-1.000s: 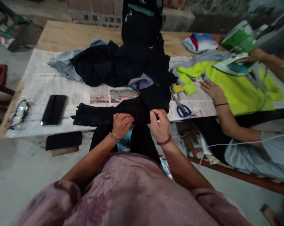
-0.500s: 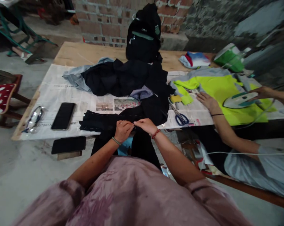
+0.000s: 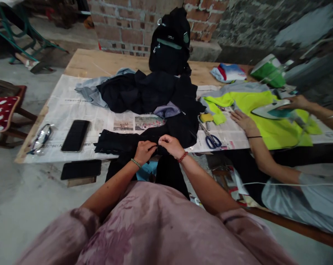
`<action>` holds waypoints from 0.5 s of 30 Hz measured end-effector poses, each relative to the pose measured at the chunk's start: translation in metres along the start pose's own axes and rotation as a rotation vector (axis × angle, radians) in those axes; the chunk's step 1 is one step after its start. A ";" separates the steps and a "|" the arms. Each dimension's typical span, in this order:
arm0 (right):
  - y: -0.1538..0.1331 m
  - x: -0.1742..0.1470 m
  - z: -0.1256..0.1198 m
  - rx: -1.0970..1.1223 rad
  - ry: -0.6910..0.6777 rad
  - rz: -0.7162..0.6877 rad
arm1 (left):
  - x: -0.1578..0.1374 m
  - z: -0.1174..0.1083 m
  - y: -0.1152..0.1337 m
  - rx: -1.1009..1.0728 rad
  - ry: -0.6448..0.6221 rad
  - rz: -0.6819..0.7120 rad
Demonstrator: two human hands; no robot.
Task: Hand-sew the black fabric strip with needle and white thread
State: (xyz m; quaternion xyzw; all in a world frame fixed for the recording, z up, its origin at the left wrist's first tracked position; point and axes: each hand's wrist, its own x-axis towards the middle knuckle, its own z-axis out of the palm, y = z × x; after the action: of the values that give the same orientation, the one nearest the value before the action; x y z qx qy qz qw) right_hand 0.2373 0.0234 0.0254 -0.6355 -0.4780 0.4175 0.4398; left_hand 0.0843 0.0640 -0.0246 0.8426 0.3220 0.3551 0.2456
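Along the near table edge lies a black garment with pale stitches or marks along its borders. My left hand is closed on this cloth, thumb and fingers pinching its edge. Close beside it, my right hand is pinched just above the fabric; whatever its fingertips hold is too small to make out. More dark cloth is heaped farther back, with a grey-purple patch showing. Blue-handled scissors and a small yellow block lie to the right of my hands.
A co-worker's hand grips an iron on a neon-yellow garment; the other hand presses nearby. A phone and glasses lie left, another phone below the edge. A black backpack stands behind.
My right hand has lifted slightly and come a little away from my left, which still pinches the cloth. The co-worker's iron has slid left and farther back over the yellow garment.
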 end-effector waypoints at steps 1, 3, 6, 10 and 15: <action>0.001 0.002 0.001 0.031 -0.004 0.024 | 0.001 0.000 -0.002 -0.037 -0.019 -0.016; 0.004 0.006 0.002 0.108 -0.020 0.085 | 0.004 -0.001 -0.006 -0.114 -0.064 -0.044; 0.006 0.011 0.003 0.202 -0.041 0.142 | 0.006 -0.002 -0.009 -0.192 -0.117 -0.075; 0.008 0.016 0.005 0.276 -0.023 0.222 | 0.008 -0.003 -0.011 -0.231 -0.146 -0.086; 0.007 0.014 0.009 0.367 0.034 0.279 | 0.009 -0.005 -0.011 -0.286 -0.158 -0.088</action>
State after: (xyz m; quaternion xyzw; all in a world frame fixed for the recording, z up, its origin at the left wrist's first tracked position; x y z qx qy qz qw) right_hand 0.2335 0.0377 0.0152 -0.6119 -0.2939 0.5433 0.4940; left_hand 0.0814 0.0792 -0.0245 0.8095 0.2844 0.3191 0.4026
